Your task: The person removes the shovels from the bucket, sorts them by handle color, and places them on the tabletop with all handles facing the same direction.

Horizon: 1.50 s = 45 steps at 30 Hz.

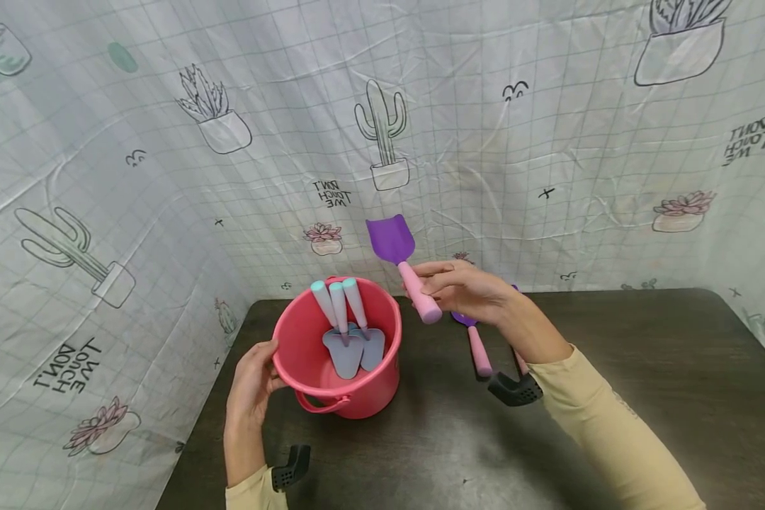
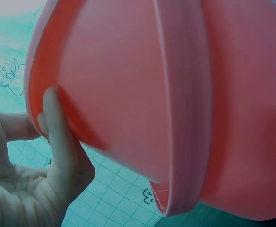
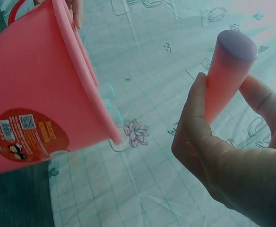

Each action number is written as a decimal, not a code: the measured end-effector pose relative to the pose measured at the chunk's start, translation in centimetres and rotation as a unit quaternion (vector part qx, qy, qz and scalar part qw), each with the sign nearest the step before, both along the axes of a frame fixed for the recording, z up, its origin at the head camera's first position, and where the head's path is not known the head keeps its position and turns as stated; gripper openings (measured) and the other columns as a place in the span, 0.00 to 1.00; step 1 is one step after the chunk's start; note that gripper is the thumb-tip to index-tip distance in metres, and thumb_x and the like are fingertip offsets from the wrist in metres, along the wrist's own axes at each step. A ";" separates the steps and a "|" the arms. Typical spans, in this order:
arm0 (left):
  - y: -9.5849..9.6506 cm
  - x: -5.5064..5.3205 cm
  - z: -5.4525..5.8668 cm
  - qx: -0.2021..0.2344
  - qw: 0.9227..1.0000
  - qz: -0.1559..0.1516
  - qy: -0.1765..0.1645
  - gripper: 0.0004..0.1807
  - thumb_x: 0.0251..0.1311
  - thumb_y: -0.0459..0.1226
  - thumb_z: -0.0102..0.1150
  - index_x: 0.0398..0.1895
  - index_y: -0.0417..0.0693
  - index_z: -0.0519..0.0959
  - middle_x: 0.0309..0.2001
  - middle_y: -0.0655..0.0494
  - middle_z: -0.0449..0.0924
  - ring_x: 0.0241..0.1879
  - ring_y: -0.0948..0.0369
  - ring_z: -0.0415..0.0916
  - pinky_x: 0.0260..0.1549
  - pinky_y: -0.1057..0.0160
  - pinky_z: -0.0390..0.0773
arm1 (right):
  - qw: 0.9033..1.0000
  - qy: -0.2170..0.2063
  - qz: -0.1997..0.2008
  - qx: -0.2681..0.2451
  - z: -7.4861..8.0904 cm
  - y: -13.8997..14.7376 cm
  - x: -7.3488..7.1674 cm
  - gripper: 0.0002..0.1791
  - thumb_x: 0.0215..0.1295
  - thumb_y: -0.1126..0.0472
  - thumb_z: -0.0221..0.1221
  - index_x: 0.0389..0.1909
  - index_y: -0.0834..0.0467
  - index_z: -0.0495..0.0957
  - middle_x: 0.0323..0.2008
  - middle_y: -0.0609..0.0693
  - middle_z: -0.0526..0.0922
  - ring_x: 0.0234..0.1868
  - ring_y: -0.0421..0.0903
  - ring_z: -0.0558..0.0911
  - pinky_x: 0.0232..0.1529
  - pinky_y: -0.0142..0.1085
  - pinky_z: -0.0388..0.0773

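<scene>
With my left hand (image 1: pixel 250 388) I grip the rim of a red bucket (image 1: pixel 382 382), thumb and fingers on either side of its wall (image 2: pixel 114 90). The bucket tilts toward me, its red handle hanging at the front. Inside lean three small trowels (image 1: pixel 346 356) with grey blades and pale, turquoise-tipped handles. My right hand (image 1: pixel 470 289) pinches the pink handle (image 3: pixel 225 78) of a small shovel with a purple blade (image 1: pixel 392 239). It is held up in the air, right of the bucket, blade pointing up and away.
On the dark table (image 1: pixel 650 397), a purple tool with a pink handle (image 1: pixel 479 352) lies below my right hand. Another pink handle (image 1: pixel 520 363) is mostly hidden by my right wrist. A printed cloth (image 1: pixel 472 142) hangs behind the table and along its left side.
</scene>
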<state>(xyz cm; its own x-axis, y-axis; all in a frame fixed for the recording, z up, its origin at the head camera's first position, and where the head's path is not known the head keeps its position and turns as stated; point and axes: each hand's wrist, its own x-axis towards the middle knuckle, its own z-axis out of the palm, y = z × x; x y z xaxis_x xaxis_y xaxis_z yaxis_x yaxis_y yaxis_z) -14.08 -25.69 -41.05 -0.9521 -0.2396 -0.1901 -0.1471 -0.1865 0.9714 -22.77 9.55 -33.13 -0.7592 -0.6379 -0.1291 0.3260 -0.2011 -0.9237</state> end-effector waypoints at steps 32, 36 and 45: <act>0.5 -1.0 0.1 -0.054 0.998 0.043 0.008 0.14 0.69 0.41 0.51 0.46 0.38 0.70 0.27 0.55 0.74 0.18 0.67 0.69 0.15 0.74 0.68 | 1.000 0.021 -0.006 0.006 -0.6 7.3 0.7 0.28 0.64 0.73 0.50 0.67 0.68 0.60 0.51 0.56 0.79 0.48 0.48 0.80 0.49 0.38 0.77; 0.5 -0.8 0.2 -0.012 1.000 0.014 0.007 0.13 0.70 0.38 0.49 0.49 0.36 0.67 0.30 0.52 0.75 0.20 0.66 0.73 0.18 0.73 0.75 | 0.999 0.030 -0.012 0.012 -0.5 8.0 0.8 0.24 0.65 0.72 0.50 0.63 0.64 0.66 0.51 0.55 0.80 0.48 0.49 0.80 0.50 0.38 0.77; 0.3 -0.7 0.5 0.052 0.998 -0.027 0.008 0.10 0.72 0.34 0.42 0.47 0.34 0.66 0.32 0.49 0.76 0.25 0.61 0.81 0.25 0.65 0.82 | 0.999 0.029 -0.020 0.008 -0.8 9.4 1.2 0.23 0.66 0.72 0.50 0.62 0.63 0.66 0.49 0.54 0.81 0.48 0.46 0.81 0.49 0.38 0.77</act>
<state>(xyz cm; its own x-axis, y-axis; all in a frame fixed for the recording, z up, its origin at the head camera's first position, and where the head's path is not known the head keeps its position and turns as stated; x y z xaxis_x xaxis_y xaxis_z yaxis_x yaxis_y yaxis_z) -14.75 -25.39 -40.56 -0.9664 -0.1676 -0.1950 -0.1434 -0.2782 0.9498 -21.60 18.99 -33.96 -0.7910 -0.6046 -0.0935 0.2635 -0.1989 -0.9439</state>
